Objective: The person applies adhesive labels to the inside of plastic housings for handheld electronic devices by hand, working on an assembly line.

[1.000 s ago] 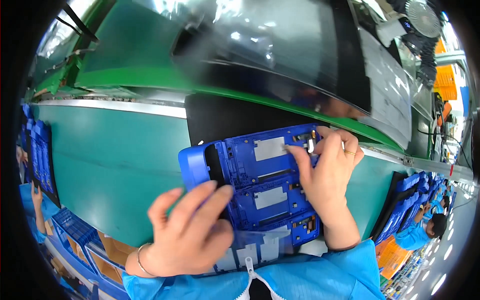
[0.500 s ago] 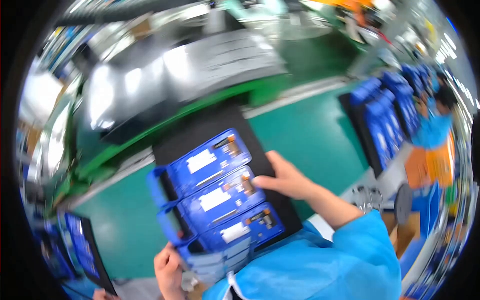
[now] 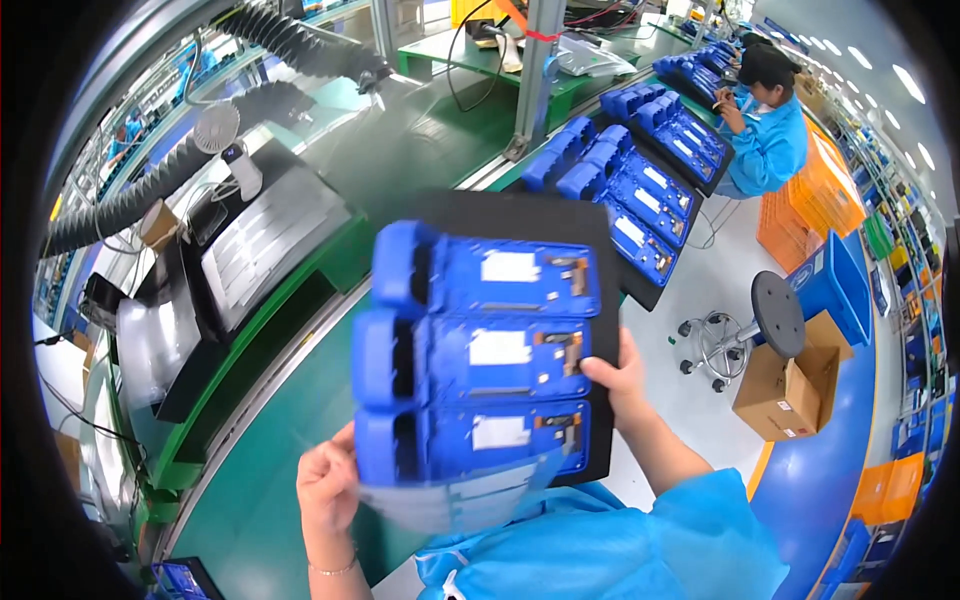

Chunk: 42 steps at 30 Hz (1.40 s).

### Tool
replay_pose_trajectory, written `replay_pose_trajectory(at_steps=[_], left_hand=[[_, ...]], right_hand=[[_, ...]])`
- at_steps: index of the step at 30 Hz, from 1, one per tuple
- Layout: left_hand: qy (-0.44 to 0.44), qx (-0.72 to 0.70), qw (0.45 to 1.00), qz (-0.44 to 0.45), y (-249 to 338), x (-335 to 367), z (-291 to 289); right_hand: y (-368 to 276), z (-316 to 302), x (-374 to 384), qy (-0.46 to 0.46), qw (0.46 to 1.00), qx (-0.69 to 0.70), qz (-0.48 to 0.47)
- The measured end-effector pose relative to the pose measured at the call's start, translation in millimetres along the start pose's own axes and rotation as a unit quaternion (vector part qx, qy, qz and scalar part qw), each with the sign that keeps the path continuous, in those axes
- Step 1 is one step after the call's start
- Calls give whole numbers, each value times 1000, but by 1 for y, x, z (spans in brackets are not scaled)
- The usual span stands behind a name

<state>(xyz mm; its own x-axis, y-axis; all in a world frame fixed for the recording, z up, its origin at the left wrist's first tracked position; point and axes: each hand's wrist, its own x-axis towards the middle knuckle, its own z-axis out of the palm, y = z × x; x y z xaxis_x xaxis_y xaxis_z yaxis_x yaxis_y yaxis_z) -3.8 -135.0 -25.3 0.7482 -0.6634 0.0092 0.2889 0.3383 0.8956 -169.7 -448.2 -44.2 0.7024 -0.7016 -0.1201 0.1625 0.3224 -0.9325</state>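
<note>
A black tray (image 3: 520, 210) carries three blue plastic housings in a row, the far one (image 3: 455, 275), the middle one (image 3: 450, 352) and the near one (image 3: 455, 440). Each has a white label and small circuit parts inside. My right hand (image 3: 622, 378) grips the tray's right edge, thumb on top, the other fingers mostly underneath. My left hand (image 3: 328, 485) is closed at the near-left corner, beside the near housing and the end of a translucent banded sheet (image 3: 450, 500). What its curled fingers grip is hidden. The sheet overlaps the near housing's front, blurred.
Along the bench to the right, more black trays hold blue housings (image 3: 630, 200), where a co-worker (image 3: 765, 125) sits. A round stool (image 3: 778, 313), an open cardboard box (image 3: 790, 395) and a blue bin (image 3: 835, 285) stand at right. A green-framed conveyor (image 3: 250, 370) runs at left.
The tray has turned clockwise in my view, and its housings now lie nearly level. My view has swung right, toward the bench trays and co-worker. Both hands stay at the load.
</note>
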Motion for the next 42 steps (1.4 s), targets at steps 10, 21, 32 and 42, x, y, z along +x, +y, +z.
replay_pose_trajectory(at_steps=[10, 21, 32, 42], left_hand=[[7, 85, 996, 17, 13, 20, 4], [80, 24, 996, 11, -1, -2, -23], [71, 22, 995, 61, -4, -8, -26], [187, 76, 977, 65, 11, -28, -31]], right_hand=[[-73, -128, 46, 239, 944, -15, -227], [-63, -206, 152, 229, 970, -82, -19], [-27, -37, 138, 30, 467, -829, -305], [-43, -58, 195, 67, 447, -866, -213]])
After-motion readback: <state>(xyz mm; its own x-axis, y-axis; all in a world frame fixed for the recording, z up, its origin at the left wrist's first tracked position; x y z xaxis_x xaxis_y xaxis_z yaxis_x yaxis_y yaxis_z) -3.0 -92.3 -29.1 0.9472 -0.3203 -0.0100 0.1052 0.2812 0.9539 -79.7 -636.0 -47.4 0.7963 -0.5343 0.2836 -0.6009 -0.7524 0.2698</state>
